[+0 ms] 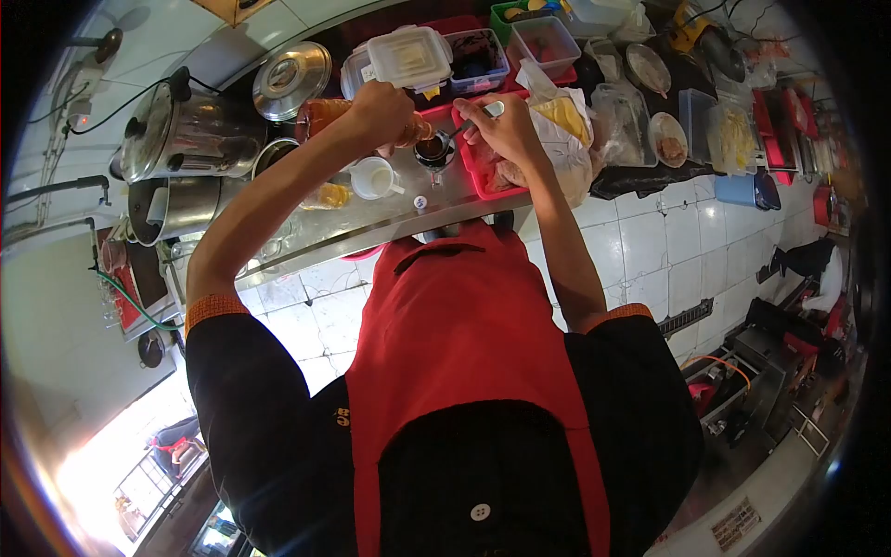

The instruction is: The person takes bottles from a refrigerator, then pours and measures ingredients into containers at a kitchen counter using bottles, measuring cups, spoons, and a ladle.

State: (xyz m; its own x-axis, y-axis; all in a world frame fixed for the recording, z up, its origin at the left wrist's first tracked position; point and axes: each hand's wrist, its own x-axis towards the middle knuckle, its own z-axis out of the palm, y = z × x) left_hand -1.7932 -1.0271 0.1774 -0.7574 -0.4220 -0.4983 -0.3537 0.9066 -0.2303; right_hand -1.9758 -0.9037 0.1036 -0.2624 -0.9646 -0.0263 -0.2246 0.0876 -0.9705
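Note:
My left hand (382,115) is wrapped round a plastic bottle (323,113) of orange-brown liquid. It lies tilted on its side, its neck end pointing right toward a small glass cup (434,160) with dark contents. My right hand (506,130), fingers pinched, holds a spoon (458,130) whose lower end is at the cup's rim. Whether liquid is flowing, I cannot tell. A white bottle cap (420,201) lies on the steel counter (399,223) near its front edge. Left of the cup is a white plastic mug (373,178).
A red tray (483,181) with a plastic bag (561,167) sits to the right. Lidded containers (408,58) and a round metal lid (291,81) line the back. Large steel pots (200,135) stand at left. Further right are a plate of food (668,139) and clear tubs (733,139).

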